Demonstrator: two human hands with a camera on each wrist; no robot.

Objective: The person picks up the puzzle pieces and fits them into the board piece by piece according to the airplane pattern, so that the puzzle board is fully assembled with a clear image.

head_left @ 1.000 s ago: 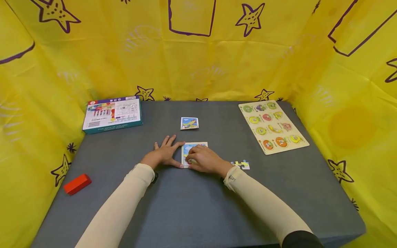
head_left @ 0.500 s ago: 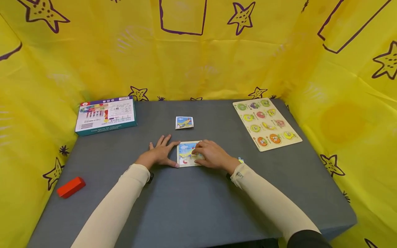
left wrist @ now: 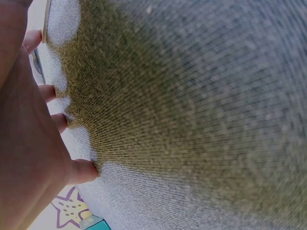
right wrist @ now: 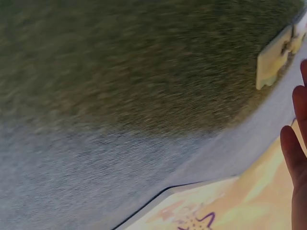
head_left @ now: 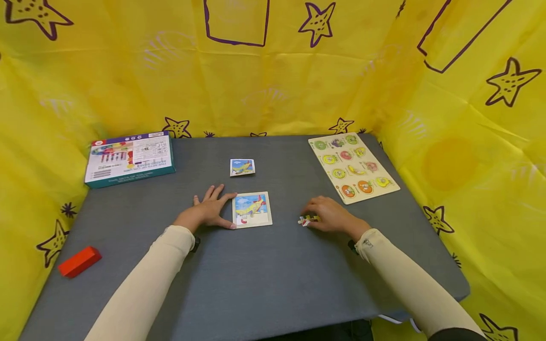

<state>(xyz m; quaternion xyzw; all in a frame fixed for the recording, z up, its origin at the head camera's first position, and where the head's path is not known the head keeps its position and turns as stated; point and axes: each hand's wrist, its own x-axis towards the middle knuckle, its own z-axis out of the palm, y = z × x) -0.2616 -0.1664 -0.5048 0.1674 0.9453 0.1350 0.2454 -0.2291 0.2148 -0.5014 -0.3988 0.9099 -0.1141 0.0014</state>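
My left hand lies with fingers spread on the table, thumb and forefinger touching the left edge of a small square jigsaw puzzle. The puzzle shows a yellow airplane on blue sky; a pale bare patch shows along its lower right. Over to the right, my right hand is low above several loose jigsaw pieces, partly covering them. In the right wrist view, the fingers look loosely extended, with pieces lying beyond them; no grip on a piece shows.
A small airplane picture card lies behind the puzzle. A wooden fruit puzzle board is at the back right. At the back left sits a flat box, and a red block lies at the left. Yellow cloth surrounds the grey table.
My right hand has moved from the puzzle rightward to the loose pieces, leaving the airplane picture uncovered. My left hand stays at the puzzle's edge. The head view has shifted to the right.
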